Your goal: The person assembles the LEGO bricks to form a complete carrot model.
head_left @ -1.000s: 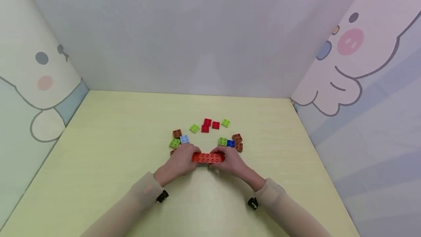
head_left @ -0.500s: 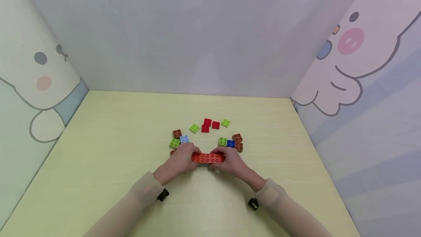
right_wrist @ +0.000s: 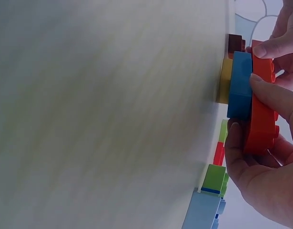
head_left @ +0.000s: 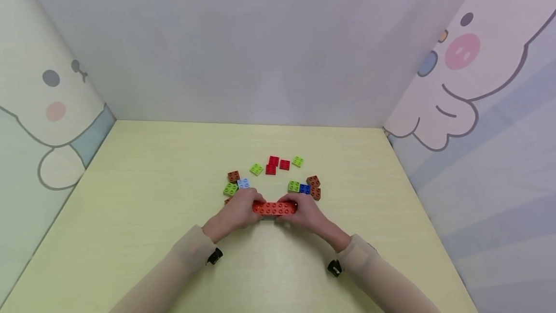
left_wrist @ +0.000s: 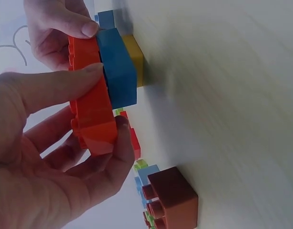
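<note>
A long red building brick [head_left: 274, 208], studs up, sits on top of a shorter blue brick [left_wrist: 120, 71]. Below the blue one, a yellow brick [left_wrist: 135, 59] forms the bottom of the stack at the tabletop. My left hand [head_left: 238, 209] grips the red brick's left end, its thumb on the near side and fingers curled around the end. At the other end my right hand [head_left: 306, 214] grips the same red brick in mirrored fashion. Both thumbs lie on its near face, close above the blue brick. From the head view, the hands and red brick hide most of the lower layers.
Left of the stack lie a brown brick [head_left: 233, 176], a lime brick [head_left: 230, 189] and a light blue brick [head_left: 243, 183]. Lime [head_left: 294, 186], dark blue [head_left: 305, 189] and brown bricks [head_left: 313, 181] lie to the right. Several red bricks [head_left: 284, 164] are farther back on the table [head_left: 152, 173].
Both hands stay on the red brick and the stack holds its place. The camera view shifts very slightly; the loose bricks lie as before.
</note>
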`<act>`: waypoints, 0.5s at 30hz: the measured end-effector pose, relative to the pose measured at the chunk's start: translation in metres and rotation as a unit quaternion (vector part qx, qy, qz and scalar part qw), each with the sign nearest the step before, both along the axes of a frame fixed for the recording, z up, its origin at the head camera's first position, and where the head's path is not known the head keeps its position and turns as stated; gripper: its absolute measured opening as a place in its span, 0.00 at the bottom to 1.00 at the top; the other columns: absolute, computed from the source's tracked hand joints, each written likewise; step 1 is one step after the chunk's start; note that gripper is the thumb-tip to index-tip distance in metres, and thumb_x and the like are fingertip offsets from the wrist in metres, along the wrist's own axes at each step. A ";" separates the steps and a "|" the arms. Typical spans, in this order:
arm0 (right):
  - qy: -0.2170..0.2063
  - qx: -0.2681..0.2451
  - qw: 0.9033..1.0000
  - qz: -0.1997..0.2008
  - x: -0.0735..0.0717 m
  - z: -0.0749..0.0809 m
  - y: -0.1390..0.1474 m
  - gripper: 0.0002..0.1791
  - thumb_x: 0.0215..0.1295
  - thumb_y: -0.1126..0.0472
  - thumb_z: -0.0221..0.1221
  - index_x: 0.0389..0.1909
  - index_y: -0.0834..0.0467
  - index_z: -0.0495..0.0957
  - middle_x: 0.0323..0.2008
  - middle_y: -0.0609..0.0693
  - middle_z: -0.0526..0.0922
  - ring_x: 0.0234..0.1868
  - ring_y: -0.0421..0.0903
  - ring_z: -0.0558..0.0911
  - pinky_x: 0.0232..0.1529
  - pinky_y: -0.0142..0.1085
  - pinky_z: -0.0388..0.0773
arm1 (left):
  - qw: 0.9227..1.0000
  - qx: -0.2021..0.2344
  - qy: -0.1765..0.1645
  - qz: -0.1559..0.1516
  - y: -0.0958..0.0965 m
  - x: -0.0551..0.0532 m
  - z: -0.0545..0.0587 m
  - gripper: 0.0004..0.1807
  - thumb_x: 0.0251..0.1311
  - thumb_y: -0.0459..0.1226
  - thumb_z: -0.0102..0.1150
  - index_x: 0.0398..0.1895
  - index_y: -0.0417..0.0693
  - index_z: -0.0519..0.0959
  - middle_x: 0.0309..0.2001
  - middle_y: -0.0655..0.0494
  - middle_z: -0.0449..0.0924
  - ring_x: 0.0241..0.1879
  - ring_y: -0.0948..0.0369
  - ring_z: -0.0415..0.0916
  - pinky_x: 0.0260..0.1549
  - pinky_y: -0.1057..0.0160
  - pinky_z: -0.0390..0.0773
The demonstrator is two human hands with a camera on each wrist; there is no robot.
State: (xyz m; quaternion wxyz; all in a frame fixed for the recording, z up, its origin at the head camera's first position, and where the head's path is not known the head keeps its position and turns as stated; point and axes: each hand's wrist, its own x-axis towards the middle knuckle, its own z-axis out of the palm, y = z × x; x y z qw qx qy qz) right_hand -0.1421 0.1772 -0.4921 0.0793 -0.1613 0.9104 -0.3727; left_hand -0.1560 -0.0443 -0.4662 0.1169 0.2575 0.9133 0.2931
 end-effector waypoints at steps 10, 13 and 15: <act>-0.003 0.012 1.000 -0.002 0.001 0.002 0.000 0.22 0.45 0.52 0.75 0.43 0.51 0.83 0.36 0.38 0.80 0.38 0.40 0.75 0.40 0.37 0.72 | 1.000 0.012 -0.009 0.013 0.000 0.001 -0.004 0.17 0.46 0.34 0.72 0.42 0.46 0.84 0.37 0.59 0.77 0.43 0.56 0.71 0.46 0.54 0.70; 0.003 0.009 1.000 0.001 0.001 0.001 0.000 0.22 0.45 0.52 0.75 0.43 0.51 0.83 0.36 0.39 0.80 0.37 0.40 0.74 0.39 0.37 0.71 | 1.000 0.011 -0.009 0.018 0.000 0.002 -0.005 0.18 0.46 0.35 0.72 0.43 0.47 0.84 0.38 0.59 0.78 0.44 0.56 0.71 0.47 0.54 0.70; 0.009 0.007 1.000 0.004 0.001 0.000 -0.001 0.21 0.46 0.52 0.75 0.43 0.51 0.83 0.36 0.39 0.80 0.37 0.40 0.74 0.38 0.37 0.71 | 1.000 0.012 -0.006 0.021 -0.001 0.003 -0.006 0.18 0.45 0.34 0.72 0.44 0.47 0.84 0.39 0.58 0.78 0.45 0.55 0.71 0.47 0.53 0.69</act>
